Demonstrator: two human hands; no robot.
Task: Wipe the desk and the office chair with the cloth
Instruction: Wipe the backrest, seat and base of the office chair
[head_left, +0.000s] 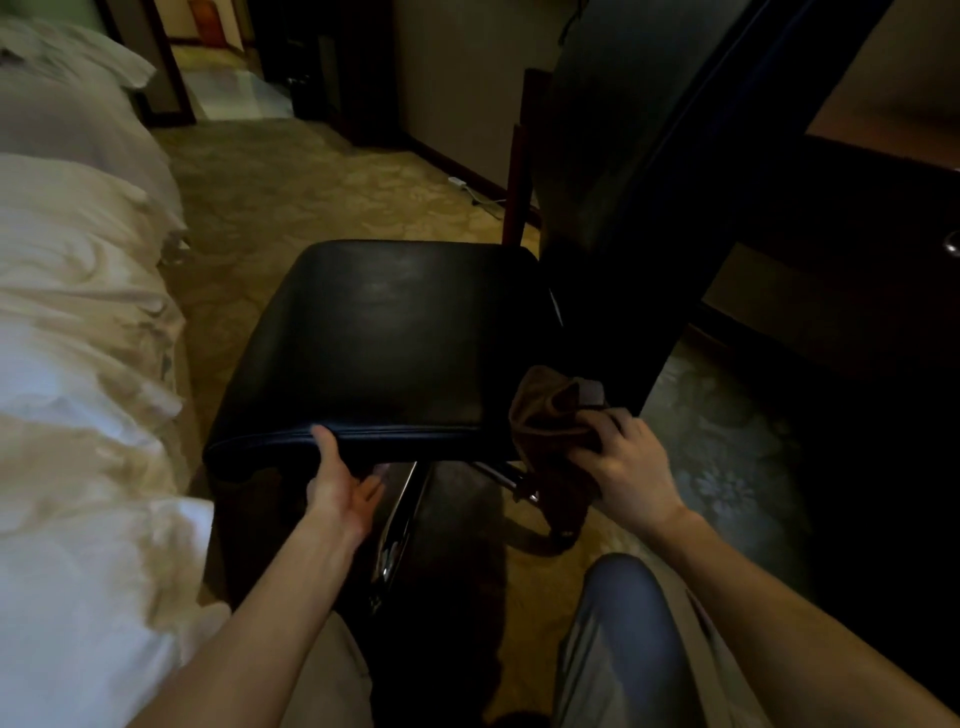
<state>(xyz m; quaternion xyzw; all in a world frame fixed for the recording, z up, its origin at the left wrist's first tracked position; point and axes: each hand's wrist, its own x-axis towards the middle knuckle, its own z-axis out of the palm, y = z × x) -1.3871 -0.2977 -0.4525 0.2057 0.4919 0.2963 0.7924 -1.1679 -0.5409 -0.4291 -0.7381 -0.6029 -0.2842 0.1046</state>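
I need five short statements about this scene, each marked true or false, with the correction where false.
1. The right hand holds a brown cloth. True.
2. The cloth lies in the middle of the seat. False: it is at the seat's near right corner.
3. The left hand grips the front edge of the office chair. True.
4. The office chair is white. False: it is black.
5. White bedding lies at the picture's left. True.

Rumpled white bedding (78, 322) fills the frame's left side. Patterned tan carpet (291, 192) covers the floor; a white power strip (457, 181) lies at upper centre, beside the wall.
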